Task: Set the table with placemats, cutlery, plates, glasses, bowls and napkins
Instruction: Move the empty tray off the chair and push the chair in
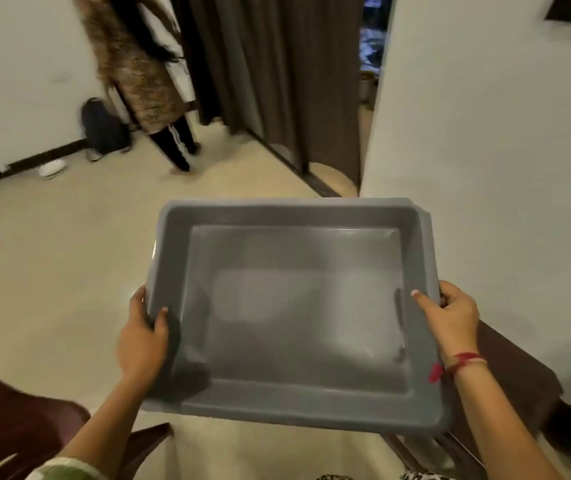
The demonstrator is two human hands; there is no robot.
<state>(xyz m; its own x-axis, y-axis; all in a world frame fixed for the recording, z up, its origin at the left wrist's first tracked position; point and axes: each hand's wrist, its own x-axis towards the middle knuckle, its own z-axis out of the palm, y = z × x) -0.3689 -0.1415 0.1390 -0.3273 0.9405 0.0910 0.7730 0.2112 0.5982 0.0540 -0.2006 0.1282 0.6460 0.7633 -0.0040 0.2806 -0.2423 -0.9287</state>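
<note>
**Now holding an empty tub, with nothing laid yet**

Well, I have the grey plastic tub (287,206) held out in front of me by its two short sides. My left hand (143,336) grasps the left rim, thumb (163,318) hooked over the lip and down the inner wall, the other fingers out of sight underneath. My right hand (450,317) grips the right rim the same way, thumb on top, a red thread (467,360) round that wrist. The tub sits roughly level between them, and its bottom is bare: no placemats, cutlery, plates, glasses, bowls or napkins in it, and none anywhere else in view.

No table shows either. Below the tub's near edge there is pale cloth, and I cannot tell whether that is my own clothing or a covering. A dark brown chair (17,420) stands at my left and another (512,368) at my right, tight against the white wall (484,168). Ahead, across the cream floor (69,254), another person (138,71) stands beside a brown curtain (277,81), with a dark backpack (104,129) by the wall.

My judgement is that this is the fetching stage, or else the tub has been emptied already; these pictures do not settle which. Either way the next move calls for both grips to hold evenly so the tub stays flat, and for a careful line between the two chairs.
</note>
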